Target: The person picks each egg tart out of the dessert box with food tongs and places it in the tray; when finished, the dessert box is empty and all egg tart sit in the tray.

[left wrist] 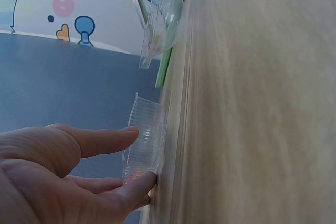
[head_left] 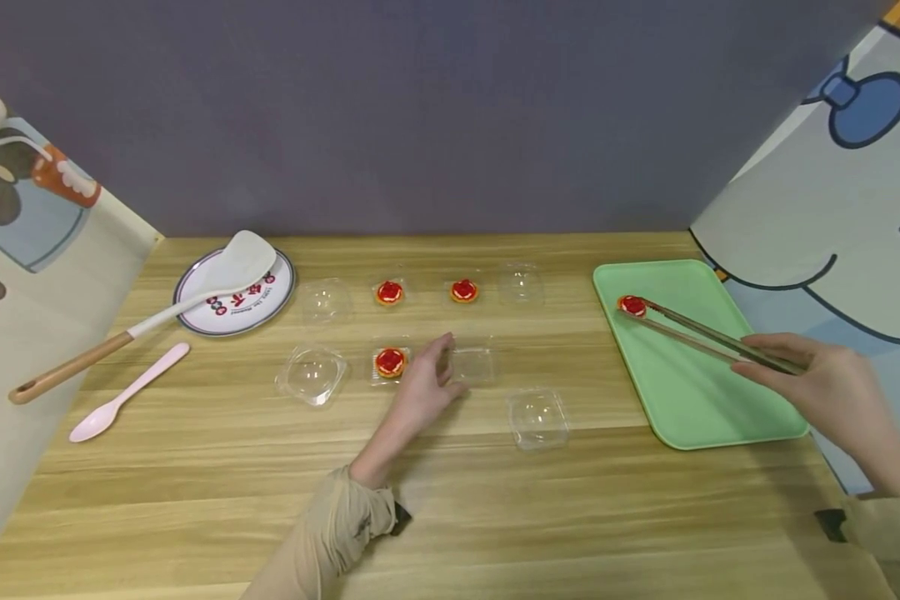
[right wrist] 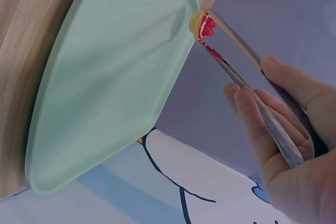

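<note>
My right hand [head_left: 832, 383] grips metal tongs [head_left: 708, 335], also seen as tongs [right wrist: 247, 77] in the right wrist view. Between their tips is a small tart with red topping [head_left: 632, 307], lifted above the green tray [head_left: 708, 408], where a shadow falls. My left hand [head_left: 426, 379] is at a clear plastic box [head_left: 472, 364], thumb at its near edge and fingers at the far side. In the left wrist view that box [left wrist: 144, 135] sits between thumb and fingers. Just left of this hand, another red-topped tart [head_left: 390, 362] sits in its own clear base.
Two more tarts, one a far tart [head_left: 463, 291], sit in clear boxes behind. Clear domed lids, such as one lid [head_left: 538, 418], lie around. At the left are a plate [head_left: 232, 323] with a white spatula [head_left: 243, 260] across it and a pink spoon [head_left: 131, 392]. Walls border the table.
</note>
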Available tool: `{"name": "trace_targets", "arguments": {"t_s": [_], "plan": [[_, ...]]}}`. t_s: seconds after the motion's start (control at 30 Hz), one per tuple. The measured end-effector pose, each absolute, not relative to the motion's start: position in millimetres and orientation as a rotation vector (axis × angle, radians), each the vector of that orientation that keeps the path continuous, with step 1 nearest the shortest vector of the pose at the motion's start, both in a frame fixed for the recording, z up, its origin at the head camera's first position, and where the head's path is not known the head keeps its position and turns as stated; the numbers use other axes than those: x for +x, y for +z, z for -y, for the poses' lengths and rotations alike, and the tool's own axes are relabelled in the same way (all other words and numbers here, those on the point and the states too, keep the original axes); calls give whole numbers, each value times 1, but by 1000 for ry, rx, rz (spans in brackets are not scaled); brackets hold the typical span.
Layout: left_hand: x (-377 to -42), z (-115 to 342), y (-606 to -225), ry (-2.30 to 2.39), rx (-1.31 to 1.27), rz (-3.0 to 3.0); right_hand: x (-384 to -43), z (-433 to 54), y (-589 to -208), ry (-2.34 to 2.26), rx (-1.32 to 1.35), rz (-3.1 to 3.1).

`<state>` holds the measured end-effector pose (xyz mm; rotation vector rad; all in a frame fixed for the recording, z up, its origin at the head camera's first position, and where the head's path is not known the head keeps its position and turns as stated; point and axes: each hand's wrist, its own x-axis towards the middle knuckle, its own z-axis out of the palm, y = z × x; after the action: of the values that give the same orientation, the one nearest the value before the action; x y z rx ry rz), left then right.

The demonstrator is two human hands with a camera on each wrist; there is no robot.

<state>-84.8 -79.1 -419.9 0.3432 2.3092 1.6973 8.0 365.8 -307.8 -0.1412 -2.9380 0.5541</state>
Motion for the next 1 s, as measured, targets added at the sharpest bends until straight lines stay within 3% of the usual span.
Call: {"name": "trace_targets", "arguments": {"t_s": [1.0], "plan": [[-85,80,-421,1663,362,-2328,2,-380,-321,504,-139,2954]]}}
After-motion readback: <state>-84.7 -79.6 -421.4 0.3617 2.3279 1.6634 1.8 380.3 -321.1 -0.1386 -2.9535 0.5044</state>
